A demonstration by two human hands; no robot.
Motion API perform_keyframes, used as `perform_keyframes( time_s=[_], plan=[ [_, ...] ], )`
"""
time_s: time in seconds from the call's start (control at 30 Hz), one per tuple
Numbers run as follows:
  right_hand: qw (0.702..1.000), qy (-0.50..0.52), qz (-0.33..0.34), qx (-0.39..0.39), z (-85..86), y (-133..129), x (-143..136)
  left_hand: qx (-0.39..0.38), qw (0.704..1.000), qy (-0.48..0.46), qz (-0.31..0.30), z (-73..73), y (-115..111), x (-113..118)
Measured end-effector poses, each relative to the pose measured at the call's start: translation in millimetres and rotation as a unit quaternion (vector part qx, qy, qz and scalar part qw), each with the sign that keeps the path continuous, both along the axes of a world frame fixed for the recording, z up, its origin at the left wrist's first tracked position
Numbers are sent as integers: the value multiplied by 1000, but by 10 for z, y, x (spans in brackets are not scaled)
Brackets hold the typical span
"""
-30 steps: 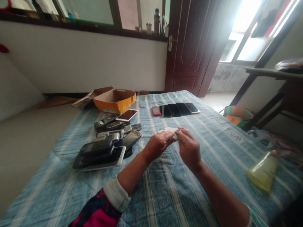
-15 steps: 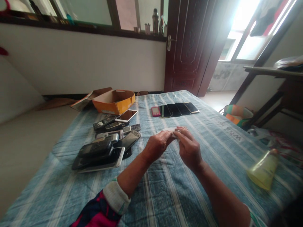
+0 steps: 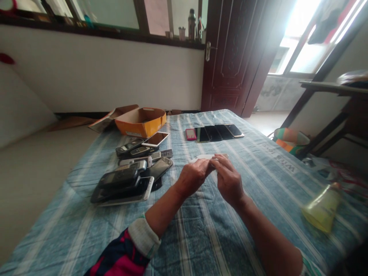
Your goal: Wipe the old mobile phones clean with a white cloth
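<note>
In the middle of the head view, my left hand [image 3: 194,174] and my right hand [image 3: 229,179] meet over a flat white phone [image 3: 203,156]. Fingers of both hands are closed around its near side and hide most of it; a pale strip shows beyond the knuckles. Farther back lies a row of dark-screened phones [image 3: 215,133], side by side, with a small pink-edged item [image 3: 191,134] at its left end. Left of my hands is a loose heap of old phones [image 3: 122,179], some stacked on others. A white-framed phone [image 3: 156,139] rests at the heap's far end.
An open orange cardboard box [image 3: 140,123] stands at the far left of the blue striped cloth [image 3: 184,237]. Toward the right edge lies a translucent yellow object [image 3: 322,209]. Beyond are a dark red door [image 3: 230,76] and a dark table [image 3: 330,88].
The view has shifted slightly, so the surroundings sit a little farther right. Both hands keep their hold on the white phone, and a bit more of its far edge shows.
</note>
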State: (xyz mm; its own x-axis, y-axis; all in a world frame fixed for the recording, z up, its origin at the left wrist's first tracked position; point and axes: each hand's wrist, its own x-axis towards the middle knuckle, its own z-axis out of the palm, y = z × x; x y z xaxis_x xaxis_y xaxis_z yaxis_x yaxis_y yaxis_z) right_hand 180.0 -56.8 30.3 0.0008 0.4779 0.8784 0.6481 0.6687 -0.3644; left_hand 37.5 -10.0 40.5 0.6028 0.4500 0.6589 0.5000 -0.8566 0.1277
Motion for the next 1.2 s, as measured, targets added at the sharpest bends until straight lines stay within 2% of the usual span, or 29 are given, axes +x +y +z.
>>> perform_keyframes(
  time_s=[0.13, 0.33, 0.57, 0.67, 0.83, 0.97, 1.07, 1.2],
  plan=[
    [999, 11, -46, -12, -35, 91, 129, -3, 999, 25, 34, -27, -13, 38],
    [998, -52, 8, -16, 21, -38, -6, 6, 998, 48, 45, -31, -11, 7],
    [992, -101, -32, -68, 5, 25, 76, 1, 996, 53, 75, -78, -35, 77],
    [992, -95, -48, -72, -12, 35, 86, -12, 997, 50, 63, -94, -37, 82],
    [993, -13, -70, -93, -5, 58, 174, -49, 995, 60, 60, -129, 70, -24],
    [981, 92, -68, -155, 10, 107, 338, -96, 989, 81, 80, -149, 204, -152],
    [955, 189, -43, -225, -20, 157, 446, -113, 987, 86, 79, -135, 263, -212],
    [896, 323, -14, -305, -73, 212, 494, -114, 985, 100, 79, -83, 257, -231]
  ],
)
